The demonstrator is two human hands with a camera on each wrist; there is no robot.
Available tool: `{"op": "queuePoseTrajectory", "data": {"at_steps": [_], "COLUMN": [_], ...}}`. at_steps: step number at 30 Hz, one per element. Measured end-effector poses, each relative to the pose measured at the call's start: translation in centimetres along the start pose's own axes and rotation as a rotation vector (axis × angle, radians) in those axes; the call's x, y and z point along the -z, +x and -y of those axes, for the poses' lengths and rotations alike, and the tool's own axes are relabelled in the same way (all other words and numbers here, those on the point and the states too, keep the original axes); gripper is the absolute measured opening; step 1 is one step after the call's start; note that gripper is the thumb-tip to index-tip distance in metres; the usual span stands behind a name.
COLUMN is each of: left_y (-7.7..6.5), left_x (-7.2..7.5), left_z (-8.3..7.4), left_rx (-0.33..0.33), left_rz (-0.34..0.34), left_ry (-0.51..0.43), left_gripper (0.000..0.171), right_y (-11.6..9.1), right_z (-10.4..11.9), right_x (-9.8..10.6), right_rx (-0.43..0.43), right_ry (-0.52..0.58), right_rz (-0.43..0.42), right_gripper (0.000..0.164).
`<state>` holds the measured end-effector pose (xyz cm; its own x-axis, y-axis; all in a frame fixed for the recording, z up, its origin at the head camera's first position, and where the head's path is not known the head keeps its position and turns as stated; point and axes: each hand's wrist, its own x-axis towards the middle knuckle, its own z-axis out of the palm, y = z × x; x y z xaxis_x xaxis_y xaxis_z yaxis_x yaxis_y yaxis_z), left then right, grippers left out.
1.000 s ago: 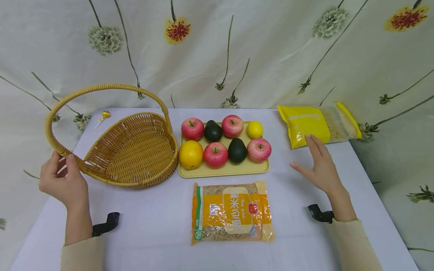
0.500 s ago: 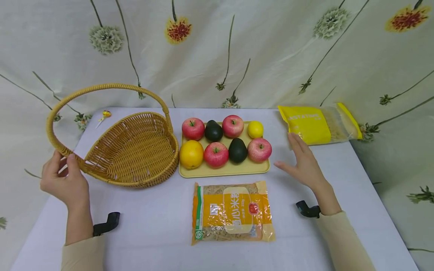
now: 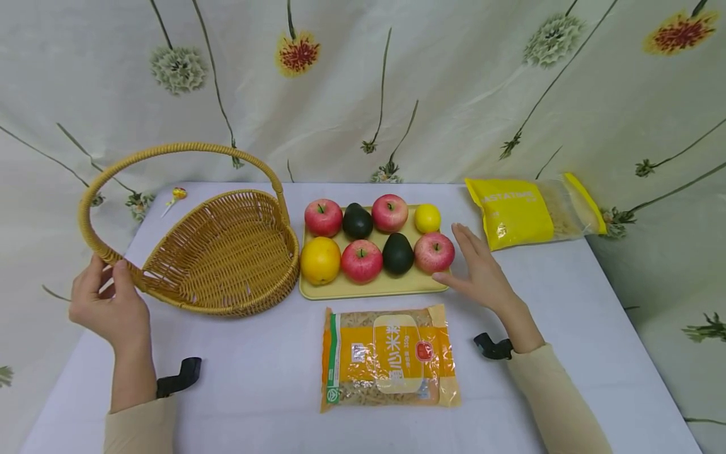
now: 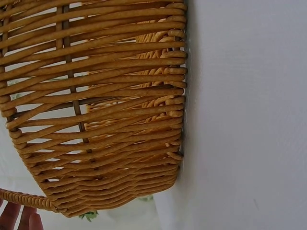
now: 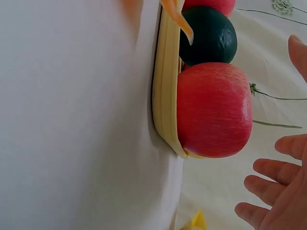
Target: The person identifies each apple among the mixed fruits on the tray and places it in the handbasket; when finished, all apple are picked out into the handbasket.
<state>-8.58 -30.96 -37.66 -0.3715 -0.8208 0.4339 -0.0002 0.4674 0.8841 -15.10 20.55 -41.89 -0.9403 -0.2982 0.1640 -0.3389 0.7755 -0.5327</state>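
Note:
My left hand (image 3: pixel 110 302) pinches the lower left end of the handle of a woven wicker basket (image 3: pixel 227 252); in the left wrist view only its fingertips show beside the handle (image 4: pixel 26 199). Nothing lies in the basket. My right hand (image 3: pixel 482 271) is spread with straight fingers at the right end of a yellow tray (image 3: pixel 374 289), close to the front right apple (image 3: pixel 434 252). The right wrist view shows a gap between the fingers (image 5: pixel 271 187) and that apple (image 5: pixel 216 110). Also on the tray are more apples, two avocados (image 3: pixel 398 253), an orange (image 3: pixel 320 260) and a lemon (image 3: pixel 427 218).
In front of the tray lies an orange bag of rice noodles (image 3: pixel 391 356). A yellow bag of pasta (image 3: pixel 527 211) sits at the back right. Behind the basket is a lollipop (image 3: pixel 177 194). A flowered cloth (image 3: pixel 340 94) hangs behind the table (image 3: pixel 249 391).
My right hand has moved left, from in front of the yellow pasta bag to the right end of the tray. My left hand and the basket have stayed in place.

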Motion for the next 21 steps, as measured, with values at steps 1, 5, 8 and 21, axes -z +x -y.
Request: {"op": "queuePoseTrajectory", "data": {"at_steps": [1, 5, 8, 21], "left_y": [0.0, 0.0, 0.0, 0.0], "left_x": [0.0, 0.0, 0.0, -0.1], "left_z": [0.0, -0.1, -0.1, 0.1], "left_rx": [0.0, 0.011, 0.009, 0.009], "left_rz": [0.001, 0.002, -0.002, 0.002], "left_ry": [0.001, 0.006, 0.003, 0.017], "left_gripper": [0.025, 0.024, 0.024, 0.025], "right_y": [0.1, 0.3, 0.6, 1.3], "right_z": [0.0, -0.1, -0.2, -0.6], "right_x": [-0.1, -0.5, -0.7, -1.9], "right_rx": [-0.002, -0.009, -0.023, -0.064], "right_ry": [0.005, 0.042, 0.077, 0.204], "right_rz": [0.0, -0.002, 0.001, -0.006], "right_gripper": [0.102, 0.102, 0.102, 0.097]}}
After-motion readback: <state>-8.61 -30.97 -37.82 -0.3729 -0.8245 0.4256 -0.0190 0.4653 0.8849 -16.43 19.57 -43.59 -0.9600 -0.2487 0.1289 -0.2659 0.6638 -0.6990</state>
